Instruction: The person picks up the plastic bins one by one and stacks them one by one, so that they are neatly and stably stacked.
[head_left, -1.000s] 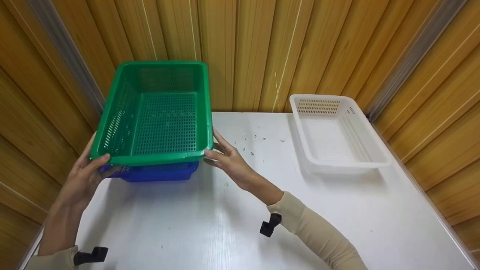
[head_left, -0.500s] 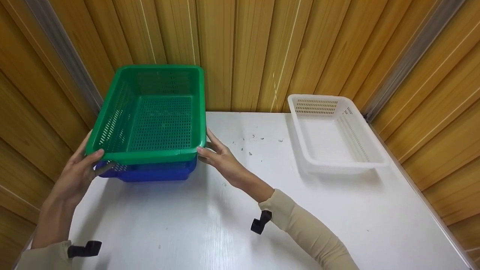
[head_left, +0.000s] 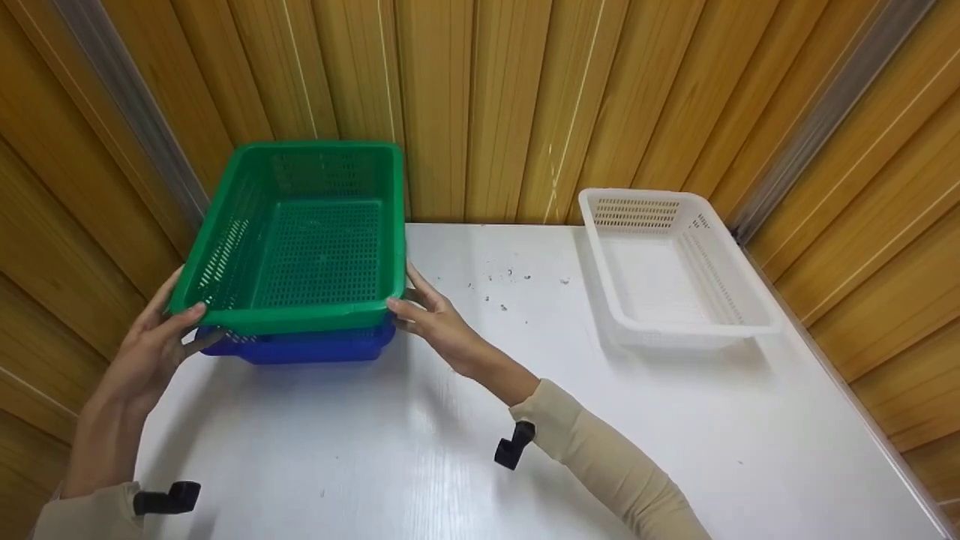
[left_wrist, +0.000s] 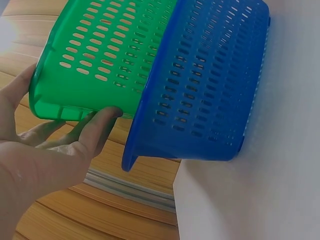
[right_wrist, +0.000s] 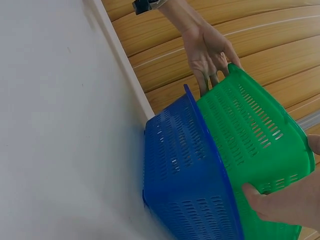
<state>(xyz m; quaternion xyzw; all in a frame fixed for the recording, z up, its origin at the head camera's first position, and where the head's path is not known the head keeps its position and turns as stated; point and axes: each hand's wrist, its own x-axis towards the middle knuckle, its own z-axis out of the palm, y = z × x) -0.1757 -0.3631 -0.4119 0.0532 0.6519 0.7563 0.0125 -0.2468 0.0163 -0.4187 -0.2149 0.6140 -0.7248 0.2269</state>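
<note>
text: none readable | labels and brands: none readable | numbers and signs: none readable | views: head, left wrist, right wrist

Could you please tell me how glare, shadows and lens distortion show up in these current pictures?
Head view: pale glare streaks the white table, with a soft shadow below the white basket; left wrist view: a bright glow at the upper left edge, the wall planks bowed, likely by the lens, the holes of the green basket distinct; right wrist view: the planks curve too.
</note>
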